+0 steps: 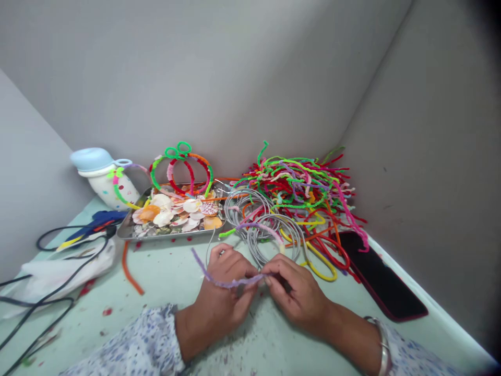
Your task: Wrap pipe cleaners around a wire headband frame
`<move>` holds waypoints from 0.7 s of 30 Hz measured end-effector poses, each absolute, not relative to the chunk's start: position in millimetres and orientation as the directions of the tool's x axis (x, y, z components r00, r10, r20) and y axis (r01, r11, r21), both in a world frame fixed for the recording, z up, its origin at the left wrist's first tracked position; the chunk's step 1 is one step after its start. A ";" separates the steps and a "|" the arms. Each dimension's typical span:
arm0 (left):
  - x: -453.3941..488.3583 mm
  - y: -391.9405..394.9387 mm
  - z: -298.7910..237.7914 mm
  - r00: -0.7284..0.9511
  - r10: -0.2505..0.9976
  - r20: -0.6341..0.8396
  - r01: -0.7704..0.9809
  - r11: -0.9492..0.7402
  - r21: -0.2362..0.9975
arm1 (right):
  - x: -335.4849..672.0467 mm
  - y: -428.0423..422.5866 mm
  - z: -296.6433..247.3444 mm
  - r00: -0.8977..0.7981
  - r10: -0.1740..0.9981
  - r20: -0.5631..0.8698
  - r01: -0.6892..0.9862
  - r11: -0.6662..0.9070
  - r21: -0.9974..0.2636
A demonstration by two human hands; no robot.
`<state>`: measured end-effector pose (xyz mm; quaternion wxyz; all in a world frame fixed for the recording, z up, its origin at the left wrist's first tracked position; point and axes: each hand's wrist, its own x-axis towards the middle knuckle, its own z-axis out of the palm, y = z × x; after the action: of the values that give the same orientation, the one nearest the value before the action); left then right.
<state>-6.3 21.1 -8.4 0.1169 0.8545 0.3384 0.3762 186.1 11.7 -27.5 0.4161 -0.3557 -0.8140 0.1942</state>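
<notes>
A fuzzy purple pipe cleaner (230, 284) runs across the front of my hands, its free end curving up to the left. My left hand (227, 292) pinches it between thumb and fingers near its right part. Close beside, my right hand (295, 292) grips the same pipe cleaner at its right end with thumb and forefinger. The fingertips of both hands nearly meet. Just beyond them lie coils of grey wire (274, 240), with a pink, purple and green pipe cleaner (254, 225) resting over them.
A metal tray (176, 236) of seashells stands behind, with pipe-cleaner rings (191, 167) on it. At the back right is a heap of coloured pipe cleaners (301, 183). A phone (379, 277) lies right; a white bottle (109, 183), plastic bag (78, 266) and black cables (50, 303) are left.
</notes>
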 end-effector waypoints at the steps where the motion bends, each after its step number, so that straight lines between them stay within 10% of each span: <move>1: -5.9 21.0 -7.8 0.489 0.671 0.557 0.495 -0.739 0.457 | 185.9 11.6 -27.6 -0.405 0.740 0.538 0.421 0.673 -0.609; 21: -0.5 17.2 -5.3 0.374 0.836 0.402 0.432 -0.541 0.722 | 187.8 9.7 -31.0 -0.450 0.710 0.541 0.459 0.704 -0.542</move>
<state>-0.5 17.2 -5.3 0.2600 0.7869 0.4027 0.3887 187.8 9.7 -31.0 0.3909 -0.3497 -0.8361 0.1607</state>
